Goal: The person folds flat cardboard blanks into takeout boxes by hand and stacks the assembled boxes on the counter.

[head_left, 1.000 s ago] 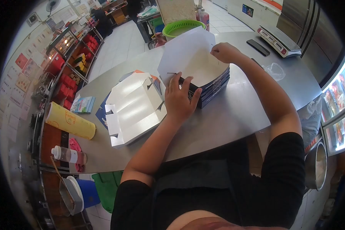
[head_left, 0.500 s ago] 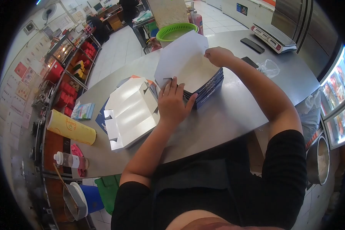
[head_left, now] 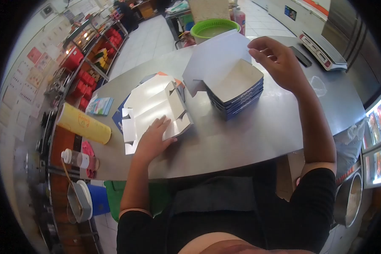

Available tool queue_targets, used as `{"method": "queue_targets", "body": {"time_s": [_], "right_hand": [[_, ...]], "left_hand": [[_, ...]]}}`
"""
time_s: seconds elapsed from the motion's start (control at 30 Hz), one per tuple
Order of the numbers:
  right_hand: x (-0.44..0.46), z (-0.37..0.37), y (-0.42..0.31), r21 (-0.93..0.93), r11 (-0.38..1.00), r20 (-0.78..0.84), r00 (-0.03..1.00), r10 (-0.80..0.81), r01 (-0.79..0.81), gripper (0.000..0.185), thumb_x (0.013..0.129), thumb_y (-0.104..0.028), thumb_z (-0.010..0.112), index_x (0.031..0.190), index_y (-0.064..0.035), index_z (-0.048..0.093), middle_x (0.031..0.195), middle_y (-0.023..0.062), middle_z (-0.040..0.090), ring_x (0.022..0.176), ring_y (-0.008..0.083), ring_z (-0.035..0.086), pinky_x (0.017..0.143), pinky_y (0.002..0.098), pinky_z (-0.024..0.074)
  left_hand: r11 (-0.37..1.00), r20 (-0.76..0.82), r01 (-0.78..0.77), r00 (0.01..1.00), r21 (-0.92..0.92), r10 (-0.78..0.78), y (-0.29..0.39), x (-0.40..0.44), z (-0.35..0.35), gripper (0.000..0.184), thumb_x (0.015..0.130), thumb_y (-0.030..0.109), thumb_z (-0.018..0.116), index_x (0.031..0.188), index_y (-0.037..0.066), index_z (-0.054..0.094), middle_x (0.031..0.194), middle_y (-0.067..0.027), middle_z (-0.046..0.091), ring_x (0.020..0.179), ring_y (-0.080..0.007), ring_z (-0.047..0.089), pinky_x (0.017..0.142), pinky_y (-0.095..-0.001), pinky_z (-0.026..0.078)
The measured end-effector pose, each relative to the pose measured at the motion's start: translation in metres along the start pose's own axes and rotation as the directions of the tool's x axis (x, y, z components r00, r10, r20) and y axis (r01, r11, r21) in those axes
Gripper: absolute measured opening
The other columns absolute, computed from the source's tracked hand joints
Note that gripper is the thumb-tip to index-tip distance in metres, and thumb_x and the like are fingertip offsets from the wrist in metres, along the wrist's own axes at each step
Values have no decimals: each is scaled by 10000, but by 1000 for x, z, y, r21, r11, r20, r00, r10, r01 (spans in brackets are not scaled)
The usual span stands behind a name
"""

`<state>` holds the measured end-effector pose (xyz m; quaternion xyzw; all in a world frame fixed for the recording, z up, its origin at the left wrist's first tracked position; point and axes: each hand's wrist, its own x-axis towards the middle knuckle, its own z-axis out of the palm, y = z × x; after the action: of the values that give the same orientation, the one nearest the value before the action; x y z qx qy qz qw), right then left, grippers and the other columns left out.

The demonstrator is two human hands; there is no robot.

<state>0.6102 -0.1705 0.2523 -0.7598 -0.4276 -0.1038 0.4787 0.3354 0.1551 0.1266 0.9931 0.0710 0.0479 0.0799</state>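
Observation:
My left hand (head_left: 153, 139) lies with its fingers spread on the near part of a flat white cardboard box blank (head_left: 150, 108). Tabs and slots show along the blank's edges, and other blanks peek out beneath it. To the right stands a stack of folded cardboard boxes (head_left: 237, 99), dark blue outside and pale inside. The top box's white lid (head_left: 213, 57) is raised and leans back. Beside the lid's right edge is my right hand (head_left: 277, 61), its fingers loosely bent and apart, fingertips at or very near the edge.
The steel table (head_left: 241, 139) carries a yellow roll (head_left: 84, 122), a clear bottle (head_left: 78, 158), a blue-white packet (head_left: 99, 105), a scale (head_left: 324, 51), a phone (head_left: 301, 57) and a clear plastic bag (head_left: 318, 86). A green basket (head_left: 213, 28) stands behind the boxes.
My left hand has left the box stack and moved left onto the flat blank. My right hand has loosened its pinch at the lid's edge. The view has shifted slightly.

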Motion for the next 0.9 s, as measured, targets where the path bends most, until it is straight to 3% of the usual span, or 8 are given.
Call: {"method": "queue_targets", "body": {"time_s": [0.17, 0.2, 0.3, 0.43, 0.53, 0.67, 0.77, 0.9], "right_hand": [[2, 9, -33, 268, 944, -49, 981, -188, 194, 235, 1026, -237, 688, 1110, -18, 695, 984, 46, 732, 901, 123, 678, 840, 299, 547], [3, 13, -40, 360, 914, -44, 981, -186, 190, 216, 1026, -225, 691, 1118, -29, 698, 977, 43, 723, 906, 103, 668, 836, 280, 539], [6, 28, -57, 542, 802, -39, 961, -275, 252, 201, 1025, -208, 692, 1127, -34, 698, 972, 43, 721, 903, 96, 662, 832, 261, 533], [12, 44, -83, 523, 736, -84, 885, -457, 430, 147, 998, -128, 710, 1086, -11, 701, 958, 41, 722, 838, 90, 632, 777, 249, 510], [14, 43, -87, 511, 710, -90, 851, -517, 485, 127, 983, -116, 721, 1028, 2, 710, 917, 47, 718, 784, 96, 596, 715, 253, 476], [8, 44, -77, 526, 716, -95, 869, -487, 458, 128, 971, -110, 726, 978, 17, 716, 848, 57, 706, 723, 111, 580, 665, 264, 463], [11, 42, -72, 491, 737, -78, 866, -495, 465, 132, 970, -106, 722, 958, 25, 716, 797, 64, 691, 686, 116, 571, 639, 267, 455], [13, 39, -67, 476, 739, -94, 863, -496, 476, 129, 968, -105, 725, 951, 22, 715, 783, 61, 685, 683, 116, 568, 634, 265, 448]], "left_hand": [[949, -1, -46, 999, -311, 48, -29, -14, 1, 425, 942, 268, 746, 1295, 38, 697, 1377, -158, 668, 1352, -356, 580, 1110, -402, 476], [894, 0, 21, 1000, -448, -24, -26, -13, -10, 331, 948, 233, 738, 1210, 32, 741, 1243, -159, 733, 1221, -327, 675, 1050, -394, 519], [929, 61, 224, 974, -295, -216, -28, -10, -31, 284, 959, 222, 727, 1184, 50, 756, 1220, -154, 741, 1144, -311, 706, 1008, -393, 539], [989, -162, -142, 978, -33, 134, -23, -15, -10, 274, 970, 263, 705, 1176, 89, 754, 1102, -142, 769, 968, -349, 742, 864, -400, 585], [976, -113, -215, 971, -40, 210, -26, -12, -9, 287, 965, 252, 695, 1196, 85, 726, 1010, -165, 765, 901, -375, 736, 817, -428, 584], [997, -120, 79, 989, -24, -81, -15, -9, -27, 238, 955, 170, 670, 1169, 78, 717, 886, -199, 732, 826, -374, 723, 763, -457, 564], [998, -255, 37, 966, -55, -50, -27, -6, -38, 187, 950, 168, 688, 1096, 59, 733, 857, -196, 727, 774, -352, 714, 735, -418, 554], [970, -267, 168, 940, -177, -212, -34, 2, -73, 164, 900, 170, 774, 988, 35, 739, 832, -148, 733, 713, -217, 678, 684, -353, 510]]}}
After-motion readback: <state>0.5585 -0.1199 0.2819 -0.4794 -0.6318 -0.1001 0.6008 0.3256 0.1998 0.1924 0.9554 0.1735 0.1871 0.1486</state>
